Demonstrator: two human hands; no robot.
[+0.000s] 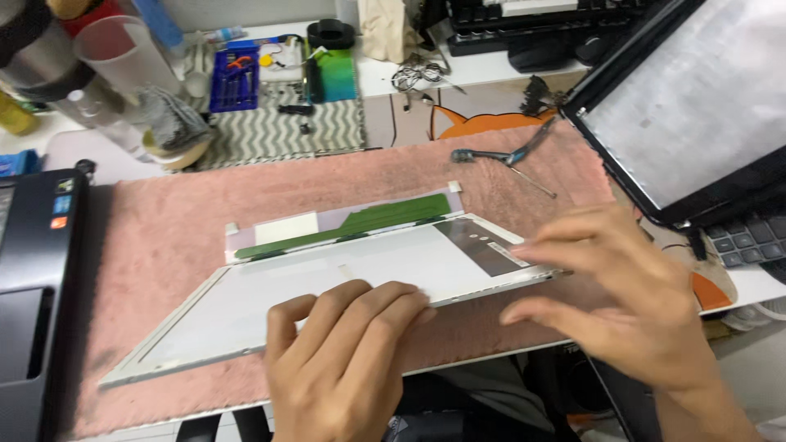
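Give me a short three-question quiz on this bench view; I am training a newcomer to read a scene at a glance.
1. True or false: the flat white panel lies on a pink towel.
2. Which hand pinches the panel's corner? A) left hand B) right hand C) neither
3. Fill in: the thin green strip runs along the panel's ____ edge.

Key
1. True.
2. B; the right hand's fingers grip the right corner, while the left hand rests its fingertips on the near edge.
3. Far.
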